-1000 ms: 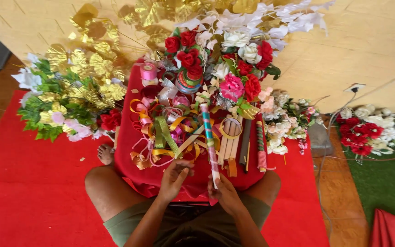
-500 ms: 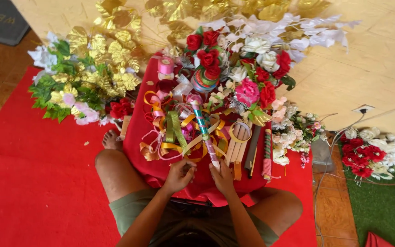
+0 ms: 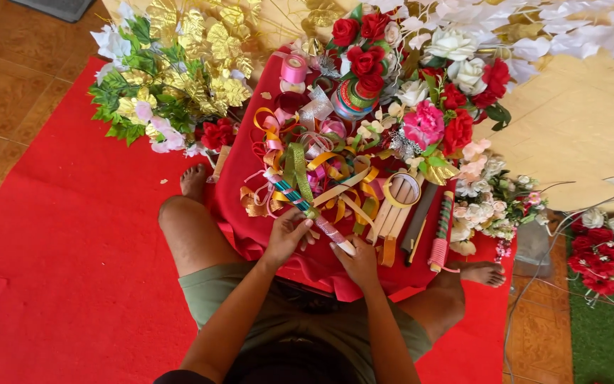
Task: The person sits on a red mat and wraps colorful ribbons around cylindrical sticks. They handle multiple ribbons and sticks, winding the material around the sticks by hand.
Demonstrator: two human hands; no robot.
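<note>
Pretty cramped: ribbon curls (image 3: pixel 300 153) and fake roses (image 3: pixel 364 60) crowding the bench (image 3: pixel 236 192) beyond both hands (image 3: pixel 321 242); open only over red carpet (image 3: pixel 58 235) leftward.

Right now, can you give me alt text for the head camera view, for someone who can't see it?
Seen from above, a seated person's left hand and right hand hold a ribbon-wrapped stick over a low table covered in red cloth. Loose ribbons, ribbon rolls and red, pink and white artificial flowers crowd the table, on a red mat.

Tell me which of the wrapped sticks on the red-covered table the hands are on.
The long ribbon-wrapped stick lying diagonally: left hand grips its middle, right hand its near pink end. The other one, the green-and-red stick, lies untouched farther right.
</note>
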